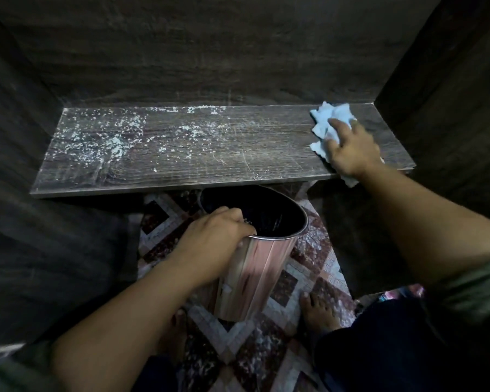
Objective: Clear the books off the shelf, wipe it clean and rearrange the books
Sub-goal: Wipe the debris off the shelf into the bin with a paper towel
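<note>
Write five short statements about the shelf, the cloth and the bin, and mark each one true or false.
1. The right hand presses a light blue cloth onto the right end of the shelf. True.
2. Books stand along the shelf. False: it holds only the cloth and white specks.
3. The left hand grips the rim of a metal bin. True.
4. The bin stands on the shelf. False: it is tilted, below and in front of the shelf's front edge.
5. The white specks lie mostly on the shelf's left half. True.
</note>
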A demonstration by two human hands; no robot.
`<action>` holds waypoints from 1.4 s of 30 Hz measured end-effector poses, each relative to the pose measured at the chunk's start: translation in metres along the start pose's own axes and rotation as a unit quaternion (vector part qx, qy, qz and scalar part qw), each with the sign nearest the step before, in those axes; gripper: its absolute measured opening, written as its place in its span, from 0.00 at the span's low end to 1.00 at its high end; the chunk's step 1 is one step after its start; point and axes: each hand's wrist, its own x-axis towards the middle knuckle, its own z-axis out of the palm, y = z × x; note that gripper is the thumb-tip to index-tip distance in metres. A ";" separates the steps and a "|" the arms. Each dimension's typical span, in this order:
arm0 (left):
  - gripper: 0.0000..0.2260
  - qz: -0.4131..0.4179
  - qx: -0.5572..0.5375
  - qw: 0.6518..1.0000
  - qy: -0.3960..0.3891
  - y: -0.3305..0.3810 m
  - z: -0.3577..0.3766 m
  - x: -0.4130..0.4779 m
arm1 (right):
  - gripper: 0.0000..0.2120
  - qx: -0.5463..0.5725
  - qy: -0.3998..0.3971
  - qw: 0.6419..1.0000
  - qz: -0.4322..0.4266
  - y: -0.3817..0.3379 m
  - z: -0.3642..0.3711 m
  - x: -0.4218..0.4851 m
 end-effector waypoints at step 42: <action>0.08 -0.038 0.034 0.998 0.022 0.020 -0.001 0.002 | 0.26 0.045 0.061 0.997 -0.018 -0.037 -0.046 -0.044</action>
